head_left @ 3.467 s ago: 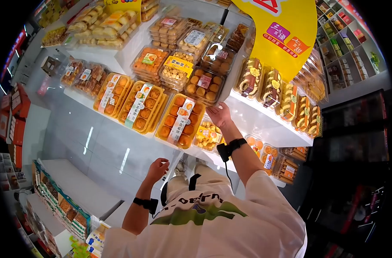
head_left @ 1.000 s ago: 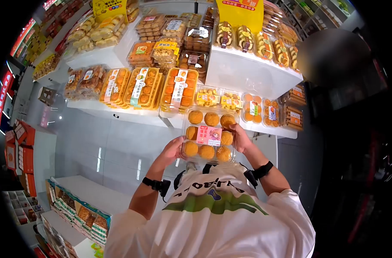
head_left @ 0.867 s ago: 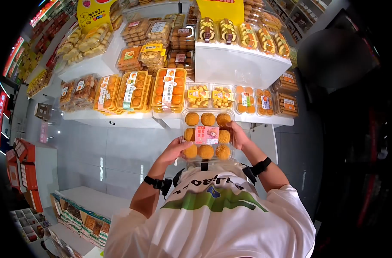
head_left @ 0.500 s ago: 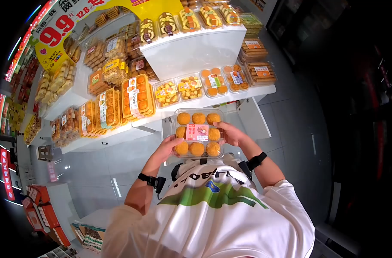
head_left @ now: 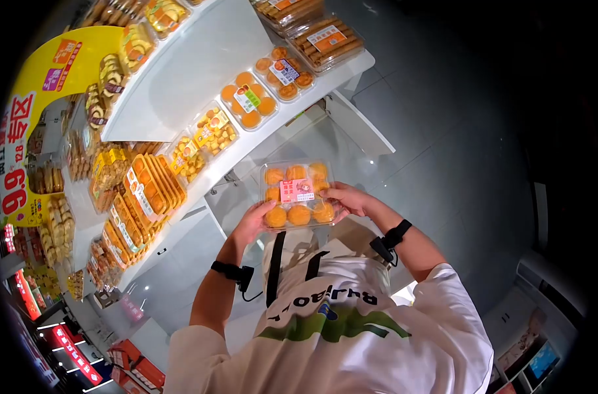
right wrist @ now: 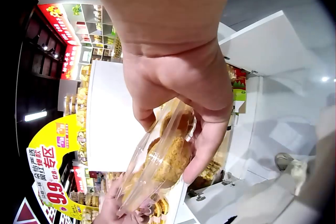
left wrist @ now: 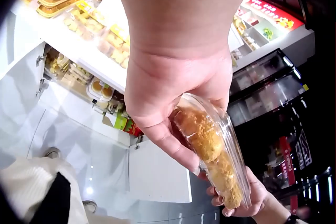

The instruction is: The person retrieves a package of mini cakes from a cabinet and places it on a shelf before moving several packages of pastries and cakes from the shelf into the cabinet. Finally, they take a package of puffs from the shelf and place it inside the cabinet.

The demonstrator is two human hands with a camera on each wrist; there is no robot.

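A clear plastic box of round golden pastries [head_left: 299, 215] with a pink label is held level in front of the body in the head view. My left hand [head_left: 252, 222] grips its left side, thumb over the top edge. On the opposite side my right hand [head_left: 349, 198] pinches the rim, its thumb on the lid. In the left wrist view the box [left wrist: 210, 145] shows edge-on, with left-hand fingers curled under it. Through the clear wall the right wrist view shows crumb-coated pastries [right wrist: 170, 161] between the right thumb and fingers.
A white display counter [head_left: 246, 141] with packed cakes and biscuits runs diagonally at the left. Below it a cabinet door [head_left: 359, 121] stands ajar near the box. A box of rolled biscuits [head_left: 326, 43] sits at the counter's end. Grey tiled floor [head_left: 437, 131] lies to the right.
First the right hand was at the shelf and the left hung free. Then both hands held the pastry box. Since then the view has turned right, swinging the counter to the left.
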